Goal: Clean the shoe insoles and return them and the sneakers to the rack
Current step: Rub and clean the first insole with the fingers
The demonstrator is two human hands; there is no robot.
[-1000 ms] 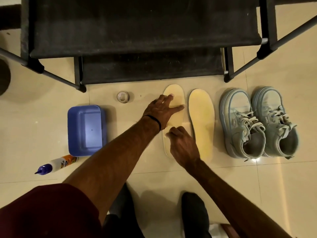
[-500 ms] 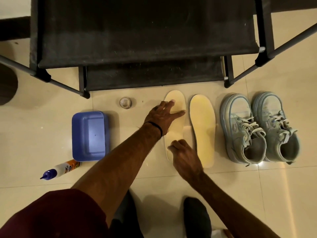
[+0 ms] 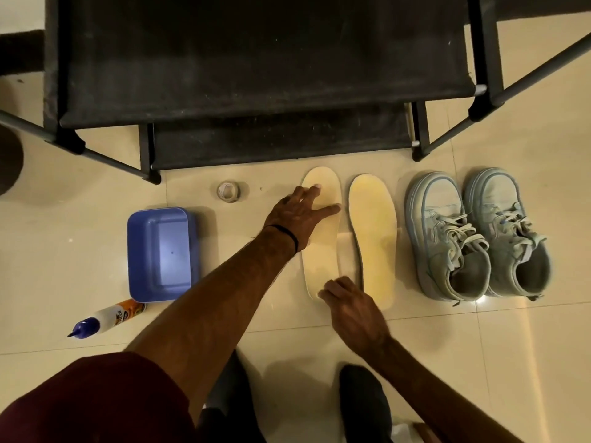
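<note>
Pressing left hand flat, fingers spread, on insole; right hand curled at heel.

You can see print on the glue bottle at near left. It's too blurred to read.

Off to the left of my left hand, a blue plastic tub is sitting on the tiled floor, open side up. Just nearer to me from it, a glue bottle with a blue nozzle and an orange label is lying on its side, its tip pointing left and away from the tub. Beyond the tub, to the left of my left fingertips, a small roll of clear tape is lying flat on the tile. My dark red sleeve is filling the near left corner.
</note>
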